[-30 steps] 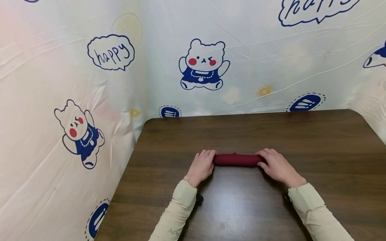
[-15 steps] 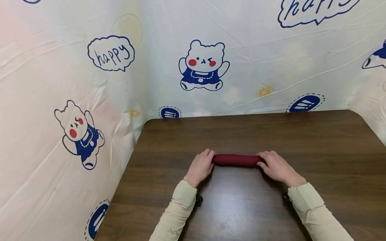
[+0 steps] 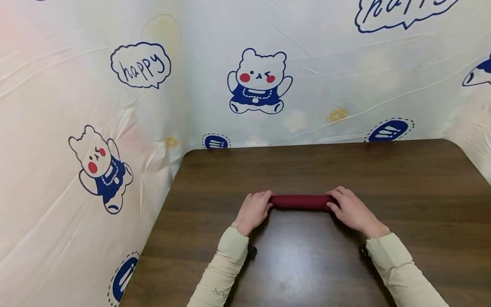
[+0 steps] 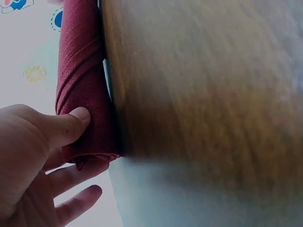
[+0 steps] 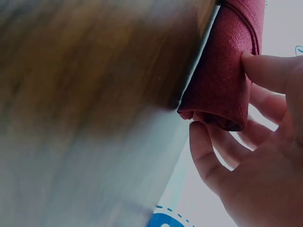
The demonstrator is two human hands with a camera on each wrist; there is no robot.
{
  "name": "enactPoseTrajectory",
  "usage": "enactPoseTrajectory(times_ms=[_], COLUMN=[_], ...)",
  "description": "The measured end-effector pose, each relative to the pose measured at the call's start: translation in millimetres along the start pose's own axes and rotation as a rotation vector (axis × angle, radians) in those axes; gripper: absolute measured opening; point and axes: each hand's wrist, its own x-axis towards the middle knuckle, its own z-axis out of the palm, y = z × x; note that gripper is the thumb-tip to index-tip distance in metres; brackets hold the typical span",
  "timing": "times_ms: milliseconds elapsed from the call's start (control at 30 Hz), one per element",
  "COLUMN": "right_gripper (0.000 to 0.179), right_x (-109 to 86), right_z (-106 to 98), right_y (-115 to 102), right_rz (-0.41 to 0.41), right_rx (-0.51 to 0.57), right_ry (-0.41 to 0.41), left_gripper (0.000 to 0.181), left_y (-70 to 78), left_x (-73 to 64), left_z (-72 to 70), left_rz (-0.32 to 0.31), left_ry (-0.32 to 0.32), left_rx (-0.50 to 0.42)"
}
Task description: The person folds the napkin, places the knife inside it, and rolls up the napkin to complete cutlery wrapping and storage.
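Observation:
A dark red cloth (image 3: 301, 202), rolled into a tight tube, lies crosswise on the brown wooden table (image 3: 299, 256). My left hand (image 3: 253, 212) grips its left end. In the left wrist view the thumb presses the near side of the rolled cloth (image 4: 87, 80), while fingers reach under and past its end. At the opposite end my right hand (image 3: 353, 211) holds the roll between thumb and fingers. Spiral layers show at the roll's end in the right wrist view, where the thumb (image 5: 265, 71) lies against the fabric and the fingertips curl behind and below it.
A pale curtain (image 3: 314, 38) printed with bears and lettering hangs behind the table and along its left side. The table's rounded far corners show at the back. Dark wrist cameras (image 3: 251, 251) sit under both cream sleeves (image 3: 400, 266).
The small tip of fabric that stuck up behind the roll is no longer visible. Both hands have shifted only slightly, staying at the two ends of the cloth.

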Motion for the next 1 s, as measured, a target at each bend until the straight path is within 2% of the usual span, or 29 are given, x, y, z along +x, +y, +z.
enactPoseTrajectory(times_ms=[233, 500, 600, 1000], right_gripper=[0.041, 0.034, 0.036, 0.041], right_x=[-0.5, 1.2, 2.1, 6.2], right_z=[1, 3, 1, 2], right_y=[2, 3, 2, -2], right_rz=[-0.027, -0.038, -0.013, 0.120], right_rx=[-0.025, -0.056, -0.066, -0.072], right_ry=[-0.012, 0.010, 0.007, -0.040], left_gripper=[0.016, 0.032, 0.035, 0.036], left_y=[-0.4, -1.0, -3.0, -8.0], left_x=[2.7, 7.2, 9.9, 15.8], left_z=[-0.2, 1.7, 3.6, 4.1], left_rz=[-0.039, -0.105, -0.125, -0.186], left_ry=[-0.023, -0.125, -0.141, -0.133], left_rx=[0.024, -0.093, -0.133, -0.239])
